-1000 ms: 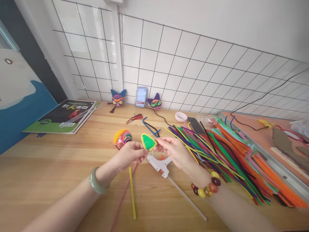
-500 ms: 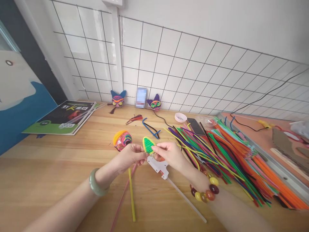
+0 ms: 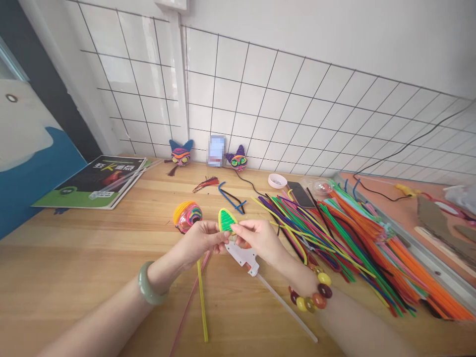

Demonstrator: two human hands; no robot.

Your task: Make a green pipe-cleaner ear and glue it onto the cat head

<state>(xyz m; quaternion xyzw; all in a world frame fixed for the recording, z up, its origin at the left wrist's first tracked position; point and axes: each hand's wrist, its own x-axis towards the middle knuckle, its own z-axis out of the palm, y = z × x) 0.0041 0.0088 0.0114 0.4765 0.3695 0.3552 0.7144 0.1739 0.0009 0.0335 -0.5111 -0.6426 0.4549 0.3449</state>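
Observation:
A green ear-shaped piece with a yellow edge (image 3: pixel 226 221), apparently made of pipe cleaners, is held up between my two hands. My left hand (image 3: pixel 203 239) pinches its lower left side. On its lower right, the thumb and fingers of my right hand (image 3: pixel 256 237) are closed. Below the hands a white glue gun (image 3: pixel 243 258) lies on the table, a clear glue stick (image 3: pixel 288 307) poking from its back. A clear ball partly wrapped in colourful pipe cleaners (image 3: pixel 188 216) sits just beyond my left hand. One yellow pipe cleaner (image 3: pixel 203 307) and a pink one (image 3: pixel 186 312) lie nearer me.
Bundles of coloured pipe cleaners (image 3: pixel 357 238) cover the right side. Two finished cat-like heads (image 3: pixel 181 152) and a phone with a lit screen (image 3: pixel 216 150) lean at the wall. Further things are a pink bowl (image 3: pixel 277 181), a dark phone (image 3: pixel 300 194), red tassels (image 3: pixel 206 184) and a magazine (image 3: pixel 92 181).
Both hands keep hold of the green ear-shaped piece, which has shifted very slightly left. The whole view has moved a little; nothing else differs visibly.

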